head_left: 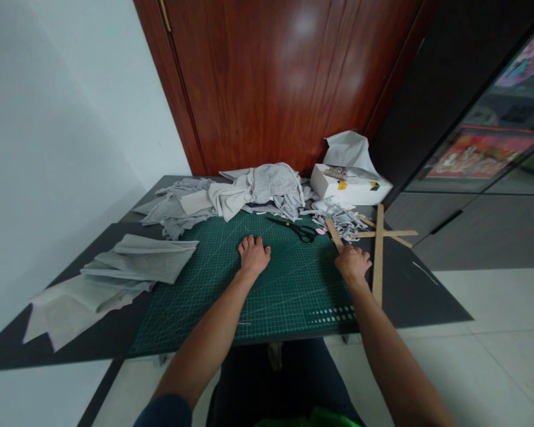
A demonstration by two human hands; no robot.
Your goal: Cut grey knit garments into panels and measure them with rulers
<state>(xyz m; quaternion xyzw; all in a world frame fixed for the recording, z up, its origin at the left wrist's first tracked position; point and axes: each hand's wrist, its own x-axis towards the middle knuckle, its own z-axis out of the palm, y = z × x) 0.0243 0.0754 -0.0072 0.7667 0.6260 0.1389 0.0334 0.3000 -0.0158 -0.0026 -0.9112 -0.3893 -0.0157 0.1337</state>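
Bare forearms [222, 323] reach forward: left hand [253, 255] rests loose on the cutting mat [289, 290], right hand [353, 263] grips a wooden strip [333, 230] beside fabric scraps [333, 209]; dragging it could snag those or nudge the scissors [306, 234]

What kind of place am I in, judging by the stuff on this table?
Likely a fabric-cutting or sewing corner, perhaps in a home: a gridded green cutting mat lies on the table, with black scissors on it and a heap of cloth at the back.

Scissors [306, 233] on cutting mat [289, 284], cloth pile [258, 190] behind, strips [378, 261] to the right, box [356, 190] beyond them
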